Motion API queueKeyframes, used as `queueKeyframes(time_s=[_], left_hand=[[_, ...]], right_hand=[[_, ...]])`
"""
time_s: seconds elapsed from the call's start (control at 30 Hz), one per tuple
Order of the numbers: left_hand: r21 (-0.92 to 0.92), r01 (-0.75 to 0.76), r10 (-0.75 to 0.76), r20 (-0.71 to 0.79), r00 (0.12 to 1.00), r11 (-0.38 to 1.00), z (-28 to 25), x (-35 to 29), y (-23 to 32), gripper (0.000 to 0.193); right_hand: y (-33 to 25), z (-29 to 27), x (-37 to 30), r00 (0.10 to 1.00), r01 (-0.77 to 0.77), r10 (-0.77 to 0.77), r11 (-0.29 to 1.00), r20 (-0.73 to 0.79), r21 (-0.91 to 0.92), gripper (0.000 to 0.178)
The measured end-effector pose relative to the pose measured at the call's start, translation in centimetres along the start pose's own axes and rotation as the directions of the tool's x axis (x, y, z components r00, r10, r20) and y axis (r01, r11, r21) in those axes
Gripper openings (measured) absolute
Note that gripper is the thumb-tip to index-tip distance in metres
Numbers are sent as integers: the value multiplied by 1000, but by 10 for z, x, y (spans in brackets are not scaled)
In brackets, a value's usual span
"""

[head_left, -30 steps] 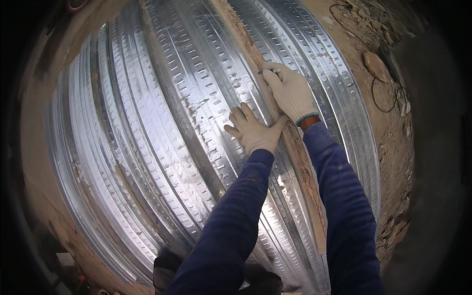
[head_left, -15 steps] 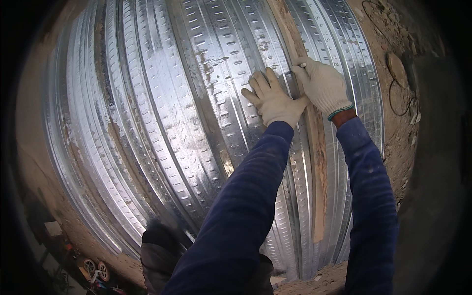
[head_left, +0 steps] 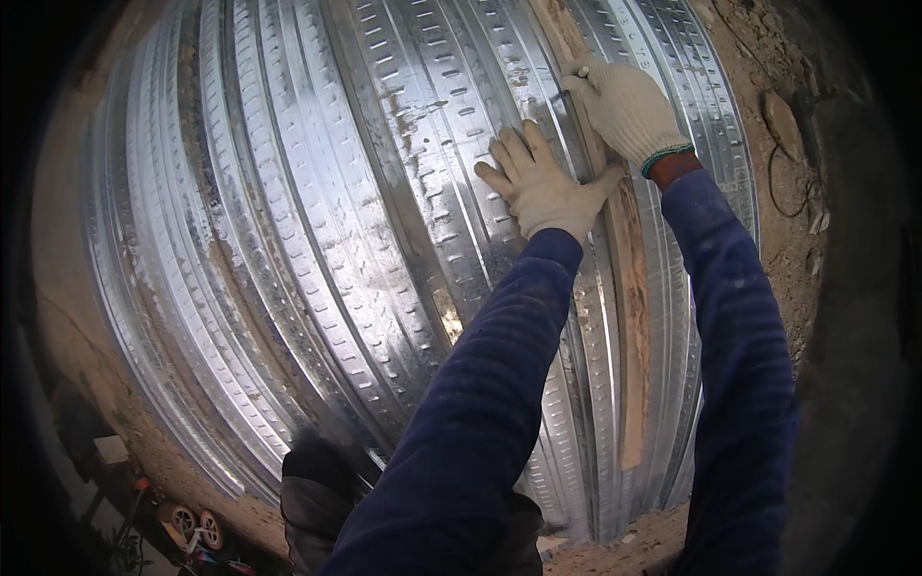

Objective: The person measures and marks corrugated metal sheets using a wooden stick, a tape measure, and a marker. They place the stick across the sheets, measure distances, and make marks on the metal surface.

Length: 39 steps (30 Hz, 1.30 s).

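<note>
Ribbed, galvanised metal decking sheets (head_left: 317, 221) lie before me, shiny and streaked with dirt. Along their right part runs a long, narrow wooden strip (head_left: 631, 288). My left hand (head_left: 552, 192), in a cream work glove, lies with fingers spread on the metal just left of the strip, its thumb reaching across the wood. My right hand (head_left: 634, 110), in a knitted white glove with a green cuff edge, is closed over the strip farther from me. A small tip shows between its fingers; what it belongs to is hidden.
Bare earth with rubble (head_left: 768, 192) borders the sheets on the right, where a loop of thin wire (head_left: 788, 211) lies. At the lower left, beyond the sheets, stands a small wheeled thing (head_left: 197, 528). My knee (head_left: 312, 499) is at the near edge.
My right hand has moved away from me along the wooden strip. The left hand stays spread on the metal, its thumb now reaching farther over the wood. The whole view has shifted slightly.
</note>
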<state>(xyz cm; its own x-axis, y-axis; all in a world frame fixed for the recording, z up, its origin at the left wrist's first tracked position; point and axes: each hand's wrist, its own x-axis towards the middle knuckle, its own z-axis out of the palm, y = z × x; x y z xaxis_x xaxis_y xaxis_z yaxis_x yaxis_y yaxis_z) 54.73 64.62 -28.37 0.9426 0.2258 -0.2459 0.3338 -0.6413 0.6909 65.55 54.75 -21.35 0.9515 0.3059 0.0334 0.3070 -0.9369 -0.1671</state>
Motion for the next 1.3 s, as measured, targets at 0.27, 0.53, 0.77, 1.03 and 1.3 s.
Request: queueKeyframes(time_s=[0.27,0.53,0.77,1.03,1.3], left_hand=[[140,-34,28,41,999,990,3,0,1,123],[63,-124,126,-23,992,990,12,-2,-9,124],[-10,-211,209,-100,973,977,16,5,-8,128],[54,-270,275,-172,946,961,23,6,-21,131],[2,-325,317,-232,920,946,30,13,-26,131]], right_hand=[[-30,-56,-100,901,-396,434,835,-14,381,35],[-71,-1,-251,666,-462,705,647,-245,607,28],[-87,35,-220,781,-424,583,758,-224,495,27],[-82,-2,-255,848,-516,530,830,-10,214,25],[-92,-33,-364,828,-559,546,820,126,124,25]])
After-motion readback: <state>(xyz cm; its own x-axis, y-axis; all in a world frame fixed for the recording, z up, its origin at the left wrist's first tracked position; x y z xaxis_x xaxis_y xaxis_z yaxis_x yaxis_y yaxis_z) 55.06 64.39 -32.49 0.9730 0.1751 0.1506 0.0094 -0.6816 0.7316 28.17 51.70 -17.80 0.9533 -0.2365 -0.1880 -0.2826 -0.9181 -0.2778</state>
